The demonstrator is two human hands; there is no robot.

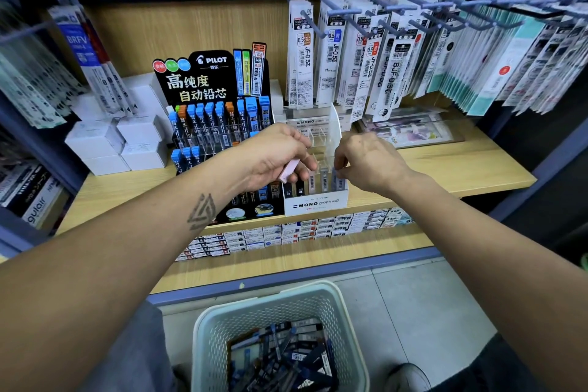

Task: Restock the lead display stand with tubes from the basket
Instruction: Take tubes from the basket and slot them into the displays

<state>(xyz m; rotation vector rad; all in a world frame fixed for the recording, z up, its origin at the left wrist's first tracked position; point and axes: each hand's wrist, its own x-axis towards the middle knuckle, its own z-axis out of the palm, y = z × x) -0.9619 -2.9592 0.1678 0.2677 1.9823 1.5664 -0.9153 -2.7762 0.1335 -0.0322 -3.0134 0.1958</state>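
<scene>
A white MONO graph lead display stand [315,203] sits on the wooden shelf, with clear tiers and a few tubes in its front row. My left hand [273,156] hovers over its left side and grips a pale pink lead tube [290,169]. My right hand [366,162] is at the stand's right side, its fingers pinching a grey-blue tube [339,182] standing in the front row. Below, on the floor, a pale green perforated basket [280,312] holds several dark lead tubes [286,356].
A black Pilot lead display [210,99] with blue and orange tubes stands left of the stand. White boxes [127,143] are stacked further left. Refill packs [366,54] hang on hooks above. Small boxes [286,232] line the lower shelf. A shoe [410,375] is beside the basket.
</scene>
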